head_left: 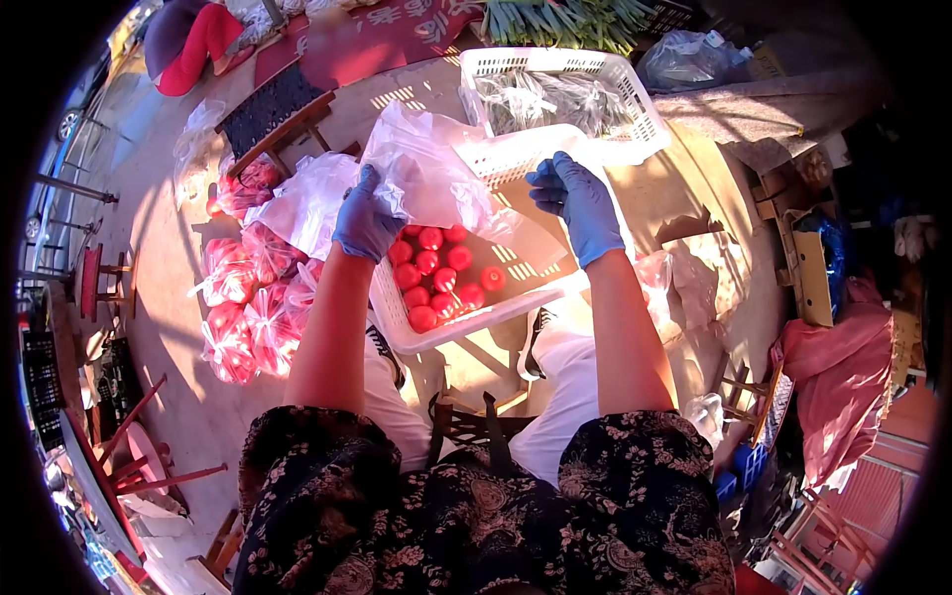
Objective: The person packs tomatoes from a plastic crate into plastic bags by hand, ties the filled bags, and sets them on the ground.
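My left hand [369, 216], in a blue glove, grips a thin clear-white plastic bag [421, 164]. The bag hangs loose and crumpled over the left part of a white plastic crate [436, 339]. Several red tomatoes [427, 262] lie in the crate's left half, partly covered by the bag. Over the right side of the crate is my right hand [580, 203], also blue-gloved, its fingers curled together. What they pinch, if anything, I cannot make out.
Tied bags of tomatoes [230, 273] sit on the ground at left, near a low dark-topped bench [273, 104]. Beyond the crate stands another white crate [640, 109] with bagged goods. Green leafy stalks [565, 22] lie behind it. A cardboard box [813, 273] is at right.
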The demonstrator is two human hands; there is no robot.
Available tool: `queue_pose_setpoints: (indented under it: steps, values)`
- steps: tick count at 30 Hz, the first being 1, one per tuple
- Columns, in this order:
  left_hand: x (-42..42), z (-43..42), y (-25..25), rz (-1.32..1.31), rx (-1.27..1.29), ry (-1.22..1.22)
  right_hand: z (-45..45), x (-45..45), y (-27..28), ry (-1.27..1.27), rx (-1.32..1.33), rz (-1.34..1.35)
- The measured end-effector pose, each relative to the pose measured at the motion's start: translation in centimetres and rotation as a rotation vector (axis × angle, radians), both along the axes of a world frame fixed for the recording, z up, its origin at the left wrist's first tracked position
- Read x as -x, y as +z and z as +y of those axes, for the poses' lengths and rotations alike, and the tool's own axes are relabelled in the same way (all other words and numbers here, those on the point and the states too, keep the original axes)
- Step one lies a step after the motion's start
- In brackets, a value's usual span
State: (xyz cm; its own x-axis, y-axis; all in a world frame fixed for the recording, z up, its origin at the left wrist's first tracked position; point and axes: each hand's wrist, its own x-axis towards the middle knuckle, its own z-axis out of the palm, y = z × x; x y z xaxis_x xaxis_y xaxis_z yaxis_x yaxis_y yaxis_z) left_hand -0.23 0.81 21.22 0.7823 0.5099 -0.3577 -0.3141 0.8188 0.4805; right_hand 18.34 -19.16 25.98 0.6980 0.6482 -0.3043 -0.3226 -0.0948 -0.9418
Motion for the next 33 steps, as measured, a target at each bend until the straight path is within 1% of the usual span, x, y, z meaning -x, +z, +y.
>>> queue_pose_setpoints:
  steps: [2, 3, 4, 6, 7, 8, 9, 10, 12, 13, 14, 15, 16, 17, 18, 19, 20, 22, 23, 26, 27, 28, 29, 30, 32, 33]
  values:
    - [-0.1, 0.1, 0.6, -0.037, 0.006, -0.037, -0.1, 1.5, 0.8, 0.082, 0.086, -0.002]
    - [-0.4, 0.4, 0.3, 0.016, 0.023, -0.005, -0.2, 1.9, 1.0, 0.148, 0.042, -0.023]
    - [-0.8, 0.0, 0.8, -0.003, -0.011, -0.01, -0.2, 2.1, 1.1, 0.269, 0.03, -0.098]
    - [-1.1, -1.1, 2.1, -0.042, -0.082, -0.013, -0.5, 3.0, 1.8, 0.425, 0.01, -0.078]
    - [-1.2, -1.3, 2.5, -0.033, -0.095, -0.031, -0.2, 3.2, 1.1, 0.497, 0.035, -0.082]
    - [-1.2, -1.0, 1.6, 0.021, -0.144, -0.047, 0.3, 3.2, 0.6, 0.512, 0.149, -0.102]
    - [-1.0, -0.2, -0.2, 0.074, -0.195, -0.062, 0.5, 2.9, 0.7, 0.469, 0.17, -0.164]
    - [-1.1, 0.1, 0.1, 0.123, -0.249, -0.072, 0.8, 2.5, 1.0, 0.427, 0.187, -0.232]
    - [-0.8, 0.1, 0.8, 0.132, -0.277, -0.071, 1.0, 1.5, 1.3, 0.241, 0.116, -0.188]
    - [-0.6, 0.1, 1.2, 0.138, -0.295, -0.082, 1.1, 0.9, 1.3, 0.238, 0.016, -0.166]
    - [-0.3, 0.2, 1.6, 0.147, -0.312, -0.095, 0.9, 0.5, 1.4, 0.336, 0.014, -0.107]
    - [-0.3, -0.2, 2.0, 0.022, -0.227, -0.051, 0.5, 0.3, 1.5, 0.434, 0.012, -0.048]
    - [-0.3, -0.3, 2.2, -0.003, -0.209, -0.008, 0.4, 0.4, 2.0, 0.532, 0.011, 0.011]
    - [-0.2, -0.3, 2.3, -0.027, -0.189, 0.034, 0.3, 0.5, 1.8, 0.73, 0.078, -0.034]
    - [-0.1, -0.2, 2.3, -0.052, -0.168, 0.075, 0.4, 0.7, 1.1, 0.894, 0.199, -0.168]
    - [0.4, 0.2, 2.2, -0.05, -0.194, 0.012, 0.7, 1.3, 1.8, 1.064, 0.359, -0.339]
    - [0.7, 0.5, 2.1, -0.069, -0.184, 0.007, 1.1, 2.0, 2.5, 1.224, 0.523, -0.513]
    - [1.2, 0.7, 2.2, -0.107, -0.161, -0.003, 1.7, 2.7, 1.8, 1.293, 0.426, -0.525]
    - [1.4, 0.7, 2.6, -0.085, -0.198, 0.002, 2.1, 3.0, 1.3, 1.329, 0.377, -0.531]
    - [1.9, 1.1, 1.6, -0.002, -0.61, -0.025, 3.6, 3.0, 0.0, 1.181, -0.028, -0.391]
    - [1.9, 1.2, 1.2, -0.106, -0.514, -0.09, 3.6, 3.2, -0.3, 0.951, -0.106, -0.325]
    - [1.8, 1.1, 1.5, -0.209, -0.415, -0.157, 3.4, 3.4, -0.9, 0.722, -0.21, -0.072]
    - [1.6, 0.9, 1.8, -0.31, -0.313, -0.226, 4.3, 2.9, -1.8, 0.587, -0.315, 0.051]
    - [1.7, 0.5, 2.0, -0.126, -0.72, -0.223, 5.0, 2.2, -2.5, 0.446, -0.419, 0.172]
    - [1.9, -0.6, 2.4, 0.267, -1.523, -0.185, 4.5, 2.1, 0.5, 0.182, -0.566, 0.27]
    - [1.6, -0.8, 2.8, 0.215, -1.204, -0.241, 4.6, 0.8, -0.1, 0.165, -0.733, 0.251]
